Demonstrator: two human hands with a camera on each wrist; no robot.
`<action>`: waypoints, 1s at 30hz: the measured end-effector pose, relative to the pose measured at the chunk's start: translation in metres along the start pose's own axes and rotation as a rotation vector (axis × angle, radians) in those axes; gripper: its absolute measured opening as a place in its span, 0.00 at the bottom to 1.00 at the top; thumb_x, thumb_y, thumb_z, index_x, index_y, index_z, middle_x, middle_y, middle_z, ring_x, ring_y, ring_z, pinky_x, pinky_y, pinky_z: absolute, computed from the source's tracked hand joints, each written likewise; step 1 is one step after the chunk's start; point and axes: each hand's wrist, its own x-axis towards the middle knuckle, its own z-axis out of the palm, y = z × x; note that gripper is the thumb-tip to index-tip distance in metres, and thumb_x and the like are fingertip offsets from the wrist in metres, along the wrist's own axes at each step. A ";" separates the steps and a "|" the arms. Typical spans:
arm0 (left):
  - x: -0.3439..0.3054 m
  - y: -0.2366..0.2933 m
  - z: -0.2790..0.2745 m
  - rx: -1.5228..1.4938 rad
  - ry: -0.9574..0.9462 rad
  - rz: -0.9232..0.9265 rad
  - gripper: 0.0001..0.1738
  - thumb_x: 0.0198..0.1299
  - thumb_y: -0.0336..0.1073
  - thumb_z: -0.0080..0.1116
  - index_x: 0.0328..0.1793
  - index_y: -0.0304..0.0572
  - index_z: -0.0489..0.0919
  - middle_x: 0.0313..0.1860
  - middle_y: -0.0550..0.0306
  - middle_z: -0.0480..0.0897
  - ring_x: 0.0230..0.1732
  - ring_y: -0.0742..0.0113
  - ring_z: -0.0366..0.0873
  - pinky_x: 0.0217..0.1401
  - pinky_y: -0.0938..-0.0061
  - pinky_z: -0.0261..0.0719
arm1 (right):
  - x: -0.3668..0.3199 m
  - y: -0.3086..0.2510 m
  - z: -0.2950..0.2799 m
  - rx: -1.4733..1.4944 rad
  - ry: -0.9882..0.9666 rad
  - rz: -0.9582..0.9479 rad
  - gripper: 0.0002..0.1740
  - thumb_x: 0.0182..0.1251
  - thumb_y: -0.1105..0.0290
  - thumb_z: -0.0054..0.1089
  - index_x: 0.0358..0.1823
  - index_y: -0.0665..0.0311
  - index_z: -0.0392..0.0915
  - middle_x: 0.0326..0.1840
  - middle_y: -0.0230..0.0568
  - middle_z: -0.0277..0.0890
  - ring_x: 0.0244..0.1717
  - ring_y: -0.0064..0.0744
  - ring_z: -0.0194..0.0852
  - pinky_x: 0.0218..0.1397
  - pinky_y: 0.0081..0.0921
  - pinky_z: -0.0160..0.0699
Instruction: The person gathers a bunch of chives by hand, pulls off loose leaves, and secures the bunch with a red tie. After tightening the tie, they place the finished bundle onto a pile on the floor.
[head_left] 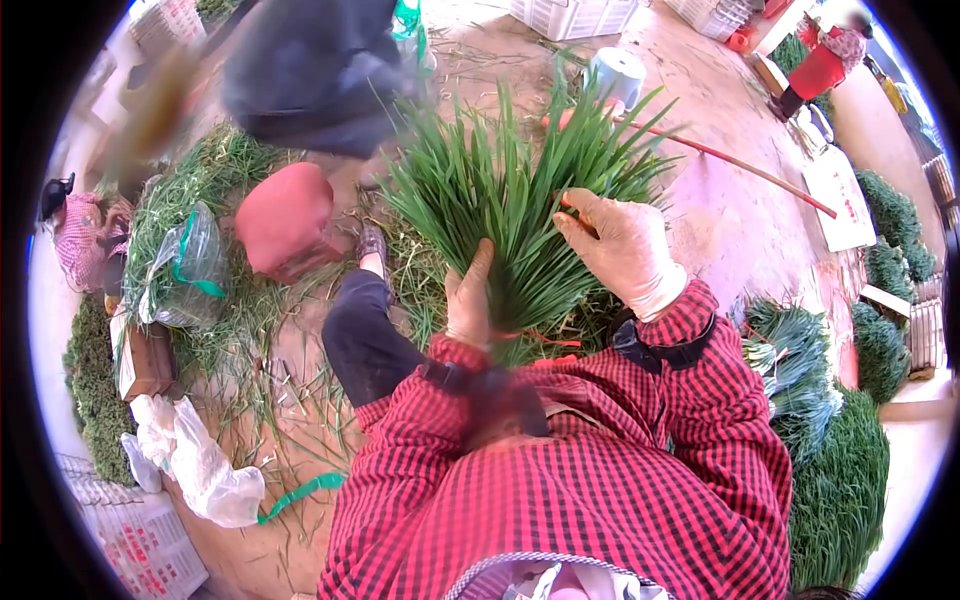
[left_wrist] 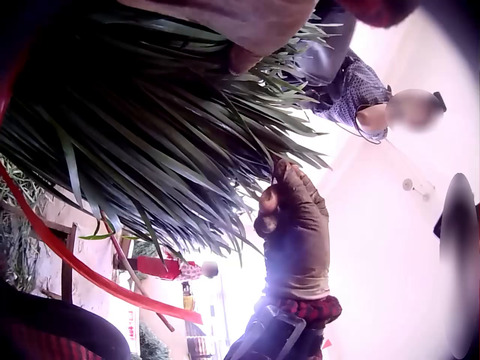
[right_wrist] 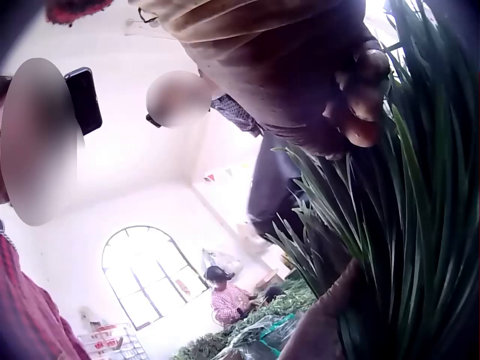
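A thick bunch of garlic chives (head_left: pixel 510 190), long flat green leaves fanned upward, stands in front of my chest in the head view. My left hand (head_left: pixel 468 300) grips it low on its left side, thumb laid up along the leaves; its other fingers are hidden behind the bunch. My right hand (head_left: pixel 625 245), in a stained pale glove, is at the right side of the leaves. In the left wrist view the right hand's curled fingertips (left_wrist: pixel 279 176) pinch a leaf at its tip. A red strap (left_wrist: pixel 97 277) hangs beside the bunch.
A red stool (head_left: pixel 287 220) stands front left beside a heap of loose leaves (head_left: pixel 215 165). Someone in dark clothes (head_left: pixel 310 80) is close in front. More bunches (head_left: pixel 835 480) lie at right. A red pole (head_left: pixel 740 165), white plastic bag (head_left: pixel 200 465) and white crate (head_left: pixel 575 15) are around.
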 end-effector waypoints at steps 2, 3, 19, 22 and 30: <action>-0.001 -0.002 0.001 0.003 -0.013 0.006 0.26 0.67 0.38 0.64 0.66 0.36 0.72 0.59 0.54 0.79 0.54 0.62 0.78 0.58 0.69 0.77 | -0.002 0.004 0.003 0.016 0.010 -0.018 0.11 0.64 0.64 0.66 0.45 0.59 0.82 0.21 0.45 0.76 0.23 0.44 0.81 0.26 0.34 0.76; -0.001 -0.003 0.001 0.006 -0.016 0.009 0.25 0.67 0.38 0.64 0.66 0.36 0.72 0.59 0.55 0.79 0.54 0.63 0.78 0.58 0.69 0.77 | -0.004 0.009 0.008 0.018 0.011 -0.036 0.10 0.64 0.64 0.65 0.43 0.59 0.82 0.21 0.45 0.76 0.24 0.44 0.81 0.26 0.34 0.76; 0.008 0.005 -0.005 0.099 0.029 0.111 0.21 0.69 0.44 0.59 0.61 0.37 0.78 0.56 0.59 0.79 0.55 0.68 0.74 0.62 0.70 0.69 | -0.090 0.106 -0.013 0.681 -0.119 0.647 0.25 0.70 0.68 0.61 0.66 0.64 0.70 0.33 0.37 0.81 0.28 0.21 0.79 0.30 0.17 0.79; 0.006 0.002 0.006 0.108 -0.019 0.170 0.27 0.65 0.48 0.65 0.63 0.39 0.74 0.56 0.54 0.80 0.53 0.61 0.78 0.55 0.67 0.77 | -0.123 0.085 0.044 0.488 -0.452 0.479 0.58 0.57 0.63 0.75 0.80 0.64 0.42 0.65 0.55 0.69 0.62 0.43 0.72 0.64 0.33 0.73; -0.009 -0.050 0.030 0.640 -0.413 0.311 0.41 0.56 0.43 0.72 0.73 0.38 0.66 0.67 0.45 0.72 0.67 0.53 0.70 0.68 0.65 0.71 | -0.112 0.059 0.141 1.211 -0.153 0.460 0.46 0.60 0.66 0.71 0.74 0.69 0.52 0.71 0.46 0.63 0.69 0.37 0.61 0.70 0.32 0.65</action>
